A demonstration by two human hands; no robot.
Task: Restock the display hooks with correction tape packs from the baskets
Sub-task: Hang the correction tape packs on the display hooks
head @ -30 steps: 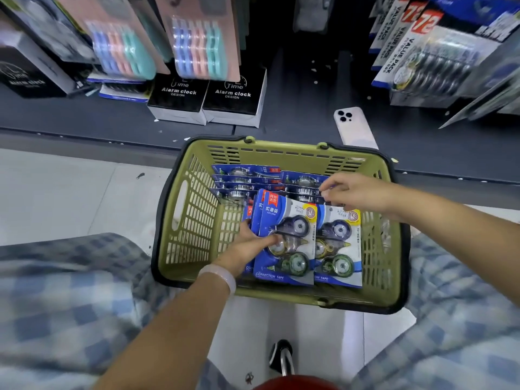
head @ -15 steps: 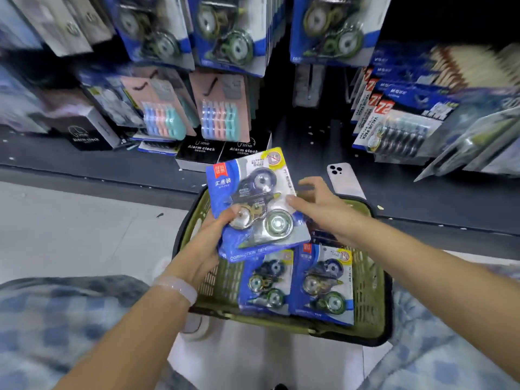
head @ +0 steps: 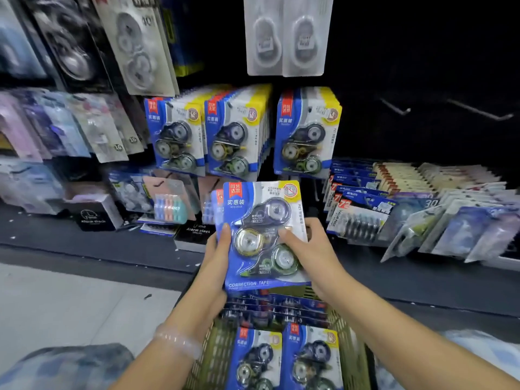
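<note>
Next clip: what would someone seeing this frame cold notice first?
Centre frame, a blue correction tape pack held upright in both hands: the left hand at its left edge, the right hand at its right. Above it, three rows of matching hanging packs fill the display, with bare hooks to the upper right. Below, a green basket holds more packs.
</note>
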